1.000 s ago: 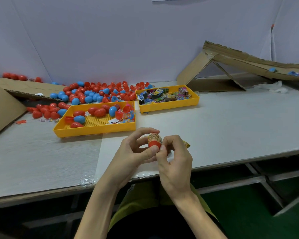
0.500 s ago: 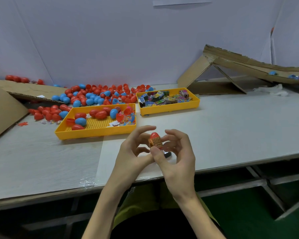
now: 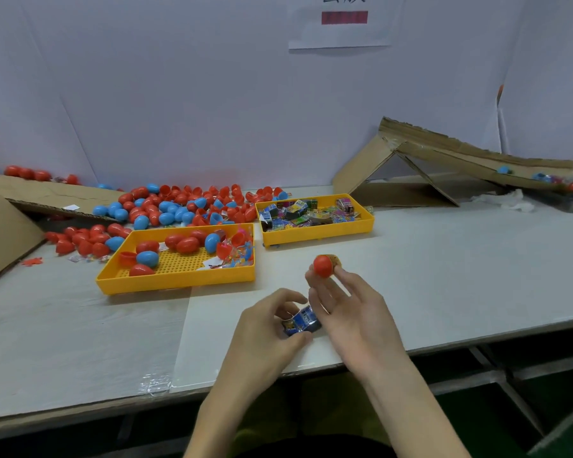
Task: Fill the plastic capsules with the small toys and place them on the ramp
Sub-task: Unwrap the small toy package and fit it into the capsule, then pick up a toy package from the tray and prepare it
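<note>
Now pinching a blue toy packet (image 3: 302, 320) in the curled left hand (image 3: 265, 332), seemingly ready for filling, and just up-right of that grip lifting a red capsule (image 3: 322, 266) at the right hand's (image 3: 354, 312) thumb and fingertips, with open table (image 3: 444, 259) from there to the cardboard ramp (image 3: 444, 153) well off right.

Trays (image 3: 176, 283) crowd left; tabletop (image 3: 444, 276) open toward ramp (image 3: 450, 150).

No readable text on wall notice (image 3: 341, 31)
</note>
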